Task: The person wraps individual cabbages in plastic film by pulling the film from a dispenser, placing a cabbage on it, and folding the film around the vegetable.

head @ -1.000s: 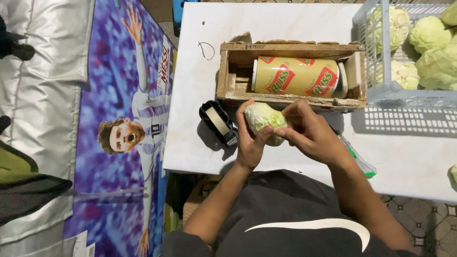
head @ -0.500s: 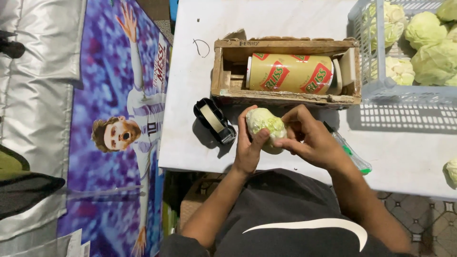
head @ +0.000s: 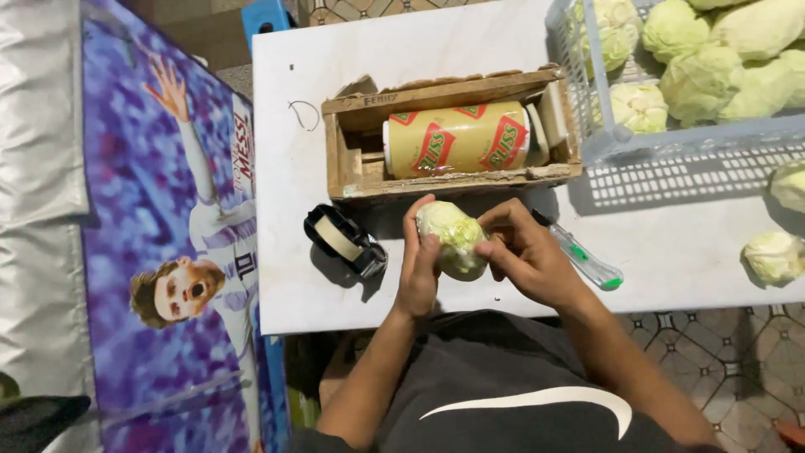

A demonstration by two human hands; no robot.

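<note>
1. At the far left, a purple printed banner [head: 176,252] showing a player in a striped shirt hangs beside the white table [head: 285,126]; it plays no part in your work.
2. Next along, a black tape dispenser [head: 344,241] lies on the table just beside your left wrist, apart from it and untouched.
3. Your left hand [head: 417,268] is closed around the left side of the small cabbage [head: 453,239], thumb on the near side and fingers curled over the top. The cabbage is held just above the table's near edge, directly in front of the wooden box [head: 453,134].
4. That box holds a large roll of film [head: 457,138] with red and green print, lying on its side along the box.
5. Your right hand [head: 532,260] grips the cabbage's right side, fingertips pressed onto its surface as if smoothing something down. The head looks glossy, so I judge you are at the wrapping or sealing step, though I cannot make out a loose film edge.
6. A next move would call for keeping the left-hand grip firm while the right hand works, with the dispenser within the left hand's reach.
7. A green-and-white utility knife [head: 587,256] lies just right of your right hand, not touching it.
8. Farther right, a pale plastic crate [head: 671,143] holds more cabbages, and two loose cabbages [head: 776,256] lie on the table at the right edge.
</note>
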